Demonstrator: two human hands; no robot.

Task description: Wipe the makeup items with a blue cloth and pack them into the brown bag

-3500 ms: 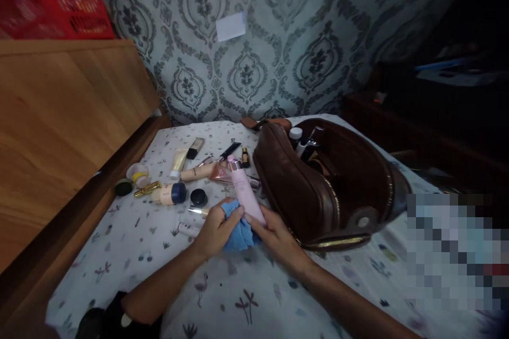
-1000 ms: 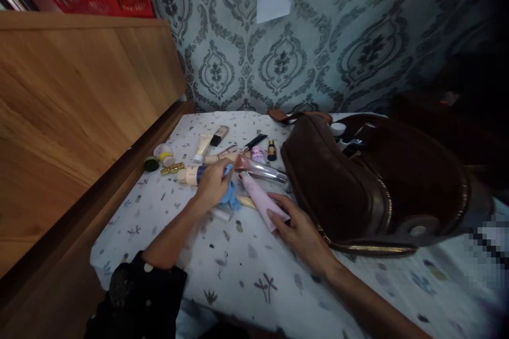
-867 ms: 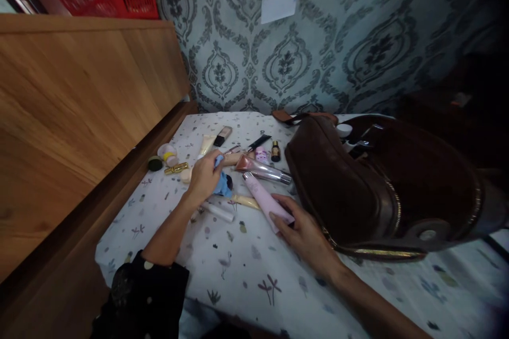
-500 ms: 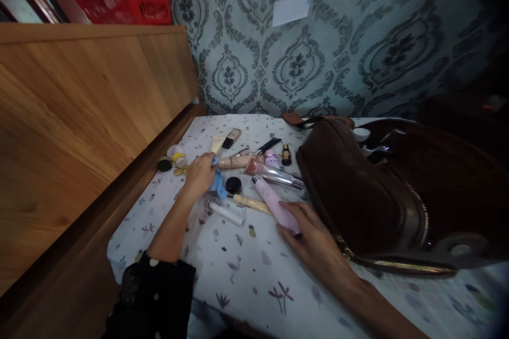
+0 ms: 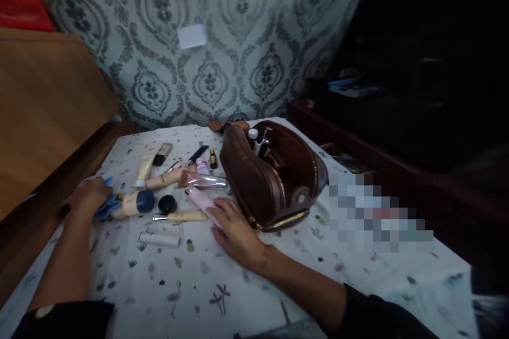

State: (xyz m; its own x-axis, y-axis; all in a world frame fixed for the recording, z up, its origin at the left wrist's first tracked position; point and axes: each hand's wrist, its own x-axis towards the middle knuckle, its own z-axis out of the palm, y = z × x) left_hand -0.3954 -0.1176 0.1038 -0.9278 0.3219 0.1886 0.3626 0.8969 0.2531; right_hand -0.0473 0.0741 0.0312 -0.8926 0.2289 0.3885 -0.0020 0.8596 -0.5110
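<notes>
While the left hand [image 5: 92,195] is bunched round a blue cloth [image 5: 106,206] at the left of the tabletop [image 5: 278,280], the cloth sits against one end of a cream bottle [image 5: 134,203] with a dark blue cap, which lies on its side; blur hides the fingers, so beyond the cloth being clenched in them, how firmly they close cannot be told. The right hand [image 5: 235,226] lies palm down and slack, fingers resting on the near end of a pink tube [image 5: 200,201]; it is laid over the tube and not closed round it. That tube lies flat just beside the brown pouch [image 5: 274,183], which stands open with its zip apart and a few caps showing inside.

Judging by this, the step in hand is the cloth meeting the cream bottle, with the pink tube merely pinned under the other palm. Working on that bottle would seem to call for a steadying grip, since a round body on its side is apt to roll; room is tight too, for a black pot [image 5: 167,204] lies just beside the cap, a slim cream stick [image 5: 182,216] lies close below it, and a white stick [image 5: 159,238] sits nearer the tabletop's front.
</notes>
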